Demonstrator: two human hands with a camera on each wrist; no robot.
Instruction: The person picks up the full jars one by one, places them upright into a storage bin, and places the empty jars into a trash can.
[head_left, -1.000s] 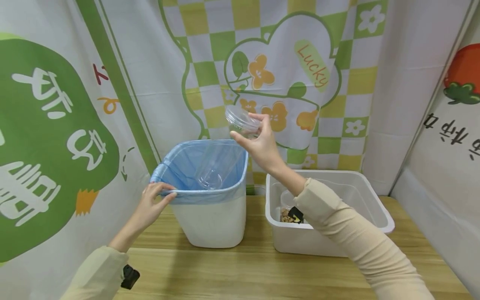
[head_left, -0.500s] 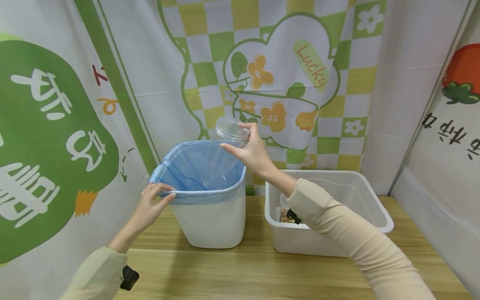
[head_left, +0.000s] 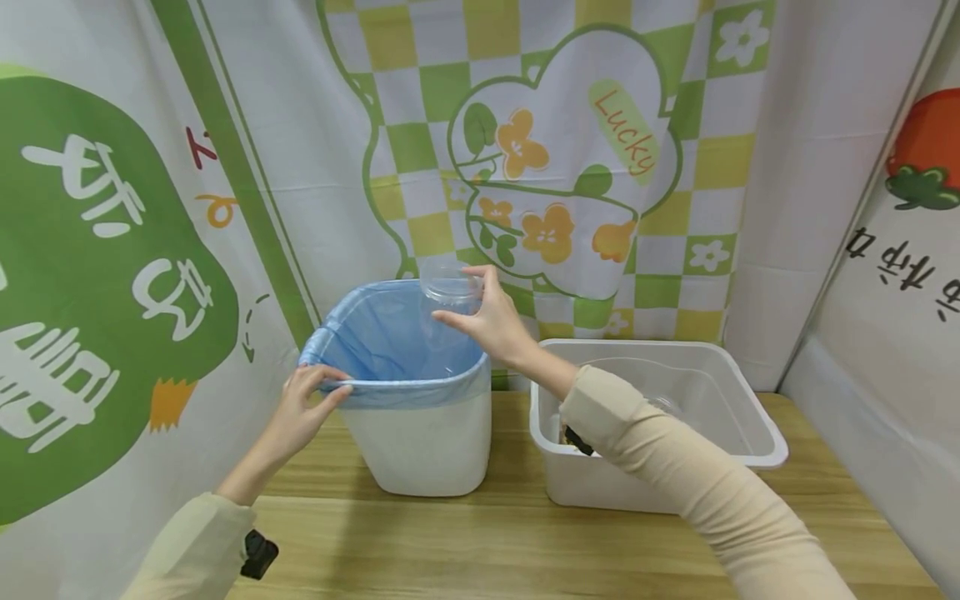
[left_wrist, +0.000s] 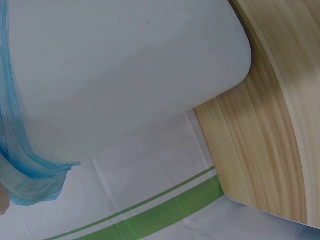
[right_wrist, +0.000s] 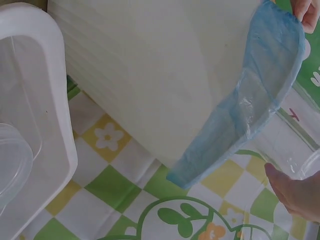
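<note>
My right hand (head_left: 498, 325) grips a clear plastic jar (head_left: 448, 287) near its top, thumb on the near side and fingers behind. The jar stands nearly upright, its lower part down inside the blue-lined trash bin (head_left: 427, 450). In the right wrist view, the jar (right_wrist: 286, 145) shows past the bin's rim, beside my thumb. My left hand (head_left: 300, 412) holds the bin's near left rim, fingers over the edge and thumb on the outside, with the blue bag (head_left: 367, 329) folded over it. Only a fingertip of it shows in the left wrist view, by the bag (left_wrist: 40, 185).
A white plastic tub (head_left: 675, 346) stands right of the bin on the wooden table (head_left: 420, 542), partly behind my right forearm. A clear round container (right_wrist: 12, 160) lies inside it. Printed curtains (head_left: 600, 167) close in the back and sides.
My right hand has moved down and left with the jar, which has turned from tilted to nearly upright and sunk lower into the bin. My left hand stays on the rim.
</note>
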